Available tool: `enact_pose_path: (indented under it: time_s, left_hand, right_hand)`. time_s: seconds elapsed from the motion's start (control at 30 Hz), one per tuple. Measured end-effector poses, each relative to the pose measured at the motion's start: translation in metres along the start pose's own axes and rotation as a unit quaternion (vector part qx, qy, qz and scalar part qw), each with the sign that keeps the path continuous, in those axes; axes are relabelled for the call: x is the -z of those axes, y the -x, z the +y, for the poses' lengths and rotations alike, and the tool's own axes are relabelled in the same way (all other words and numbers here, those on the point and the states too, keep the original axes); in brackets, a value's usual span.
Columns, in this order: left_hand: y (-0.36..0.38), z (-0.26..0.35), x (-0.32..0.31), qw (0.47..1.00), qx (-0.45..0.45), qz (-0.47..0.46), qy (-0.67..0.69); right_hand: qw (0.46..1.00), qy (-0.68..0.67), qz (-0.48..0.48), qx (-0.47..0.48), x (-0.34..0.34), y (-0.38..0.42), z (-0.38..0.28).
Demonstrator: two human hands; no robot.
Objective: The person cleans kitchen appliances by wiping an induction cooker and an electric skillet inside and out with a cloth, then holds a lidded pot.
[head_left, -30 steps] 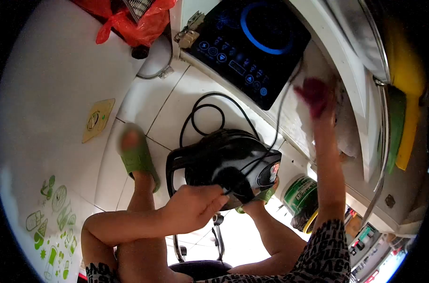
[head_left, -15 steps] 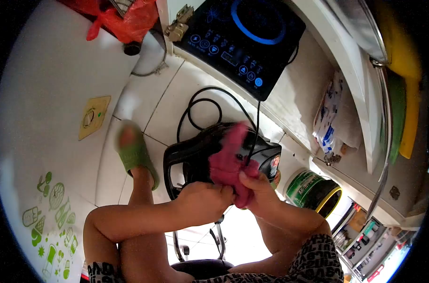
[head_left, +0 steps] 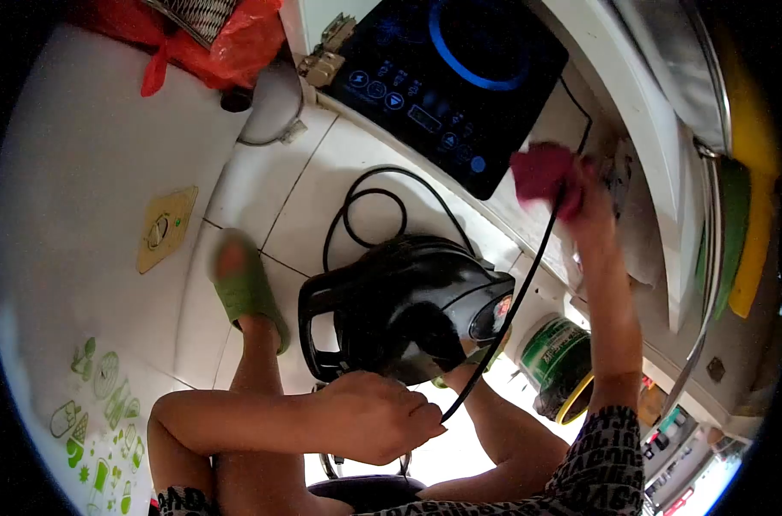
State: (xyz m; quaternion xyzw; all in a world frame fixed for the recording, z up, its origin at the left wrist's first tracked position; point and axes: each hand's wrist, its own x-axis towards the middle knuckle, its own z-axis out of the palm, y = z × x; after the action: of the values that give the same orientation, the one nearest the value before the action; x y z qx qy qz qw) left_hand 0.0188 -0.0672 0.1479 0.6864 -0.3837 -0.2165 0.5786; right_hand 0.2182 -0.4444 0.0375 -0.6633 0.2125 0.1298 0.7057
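Note:
My left hand is closed around a black power cord low in the view, in front of a glossy black appliance with a handle. From that fist the cord slants up to the right. My right hand, slightly blurred, grips a maroon cloth wrapped against the cord, beside the cooktop's right corner. Past the cloth, the cord goes on up behind the black induction cooktop. The fingers of my right hand are partly hidden by the cloth.
A looped cable lies on the tiled floor. A green bucket with a yellow rim stands right of the appliance. A white cabinet with a dial is at left, a red plastic bag above it. Plastic packaging sits on the right.
My right hand has moved up and right with the cloth, away from my left hand. The cord is now stretched between them. My left hand has shifted slightly down and right.

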Motion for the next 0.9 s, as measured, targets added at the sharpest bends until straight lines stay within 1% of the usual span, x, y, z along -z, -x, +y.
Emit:
enact_pose_path:
  time_s: [0.03, 0.07, 0.1, 0.17, 0.23, 0.3, 0.33, 0.4, 0.43, 0.5, 0.53, 0.6, 0.63, 0.67, 0.73, 0.77, 0.8, 0.83, 0.87, 0.9]
  left_hand:
    - [0.000, -0.001, 0.003, 1.000, 0.005, 0.002, -0.001]
    - [0.000, -0.002, 0.005, 1.000, 0.007, 0.010, 0.006]
    - [-0.002, -0.001, 0.007, 1.000, 0.009, 0.018, 0.013]
    - [-0.005, -0.003, 0.014, 1.000, 0.014, 0.025, 0.008]
    - [-0.007, -0.004, 0.016, 0.999, 0.018, 0.029, -0.001]
    - [-0.006, -0.001, 0.014, 0.997, -0.067, 0.030, 0.014]
    - [-0.003, 0.002, 0.014, 0.999, -0.043, -0.014, 0.002]
    - [-0.002, -0.003, 0.017, 0.998, -0.048, -0.024, 0.032]
    - [0.000, -0.001, 0.014, 0.997, -0.066, -0.030, 0.039]
    - [0.004, 0.005, 0.002, 0.992, -0.089, -0.060, 0.061]
    - [0.006, 0.001, -0.002, 0.992, -0.089, -0.061, 0.059]
    - [0.008, -0.003, -0.007, 0.997, 0.015, -0.069, 0.036]
    - [0.008, -0.007, -0.005, 0.995, 0.068, -0.061, -0.031]
    - [0.008, -0.010, 0.001, 0.984, 0.133, -0.085, -0.077]
    - [0.007, -0.016, 0.009, 0.972, 0.232, 0.037, -0.008]
    - [0.008, -0.018, 0.012, 0.965, 0.251, 0.072, -0.022]
    - [0.009, -0.019, 0.016, 0.957, 0.269, 0.106, -0.035]
    - [0.008, -0.018, 0.019, 0.949, 0.300, 0.095, -0.034]
    - [0.008, -0.018, 0.018, 0.950, 0.296, 0.094, -0.034]
    - [0.006, -0.017, 0.015, 0.949, 0.292, 0.111, -0.039]
  right_hand:
    - [0.991, 0.105, 0.043, 0.073, 0.028, -0.045, 0.010]
    - [0.966, 0.208, 0.095, 0.119, 0.035, -0.074, 0.008]
    - [0.937, 0.292, 0.127, 0.146, 0.032, -0.090, 0.005]
    - [0.890, 0.399, 0.158, 0.156, 0.026, -0.123, 0.003]
    - [0.853, 0.468, 0.171, 0.158, 0.024, -0.147, 0.004]
    - [0.828, 0.511, 0.178, 0.145, 0.019, -0.166, 0.011]
    - [0.822, 0.521, 0.181, 0.141, 0.017, -0.174, 0.013]
    - [0.809, 0.540, 0.192, 0.134, 0.016, -0.184, 0.018]
    - [0.803, 0.544, 0.201, 0.137, 0.018, -0.186, 0.015]
    - [0.805, 0.532, 0.215, 0.150, 0.022, -0.185, 0.012]
    - [0.809, 0.520, 0.222, 0.160, 0.025, -0.181, 0.009]
    - [0.821, 0.487, 0.231, 0.187, 0.032, -0.165, 0.000]
    - [0.830, 0.464, 0.233, 0.203, 0.036, -0.154, -0.007]
    - [0.836, 0.446, 0.236, 0.217, 0.039, -0.140, -0.013]
    - [0.849, 0.406, 0.238, 0.239, 0.043, -0.111, -0.028]
    - [0.858, 0.378, 0.232, 0.259, 0.033, -0.077, -0.030]
    - [0.886, 0.332, 0.186, 0.265, 0.011, -0.030, -0.028]
    - [0.935, 0.244, 0.104, 0.235, -0.017, 0.021, -0.023]
    - [0.987, 0.068, -0.031, 0.144, -0.048, 0.078, -0.014]
    - [0.985, -0.070, -0.156, 0.020, -0.078, 0.130, -0.007]
